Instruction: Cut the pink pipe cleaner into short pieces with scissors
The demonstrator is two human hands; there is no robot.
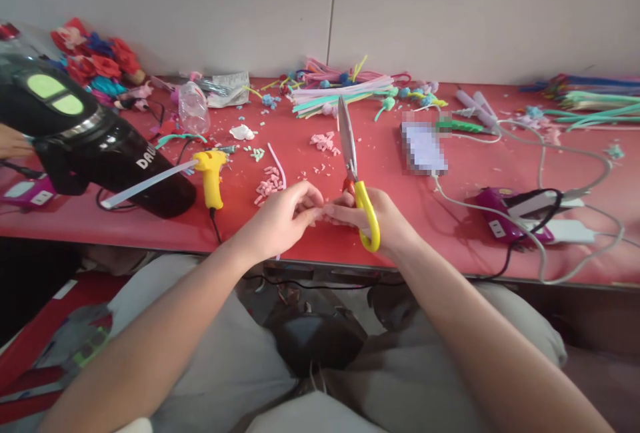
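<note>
Scissors [367, 216] with a yellow handle hang in my right hand [387, 220], their blades pointing away from me. That hand's thumb and fingers reach left and meet the fingertips of my left hand [283, 216]. My left hand is closed in a pinch; whatever small thing sits between the fingertips cannot be made out. A lilac pipe cleaner [278, 163] runs on the table beneath my left hand. Just beyond it lies a heap of short pink cut pieces [270, 183]. Another pink heap [325, 142] is farther back, left of the blades.
Left of my hands stand a yellow glue gun [213, 180] and a large black bottle-like object [120, 153]. Bundled pipe cleaners [345, 93] lie at the back. To the right are a pixelated phone-like object [424, 146], a purple power strip [493, 213] and looping cables. Another person's hand [13, 143] shows far left.
</note>
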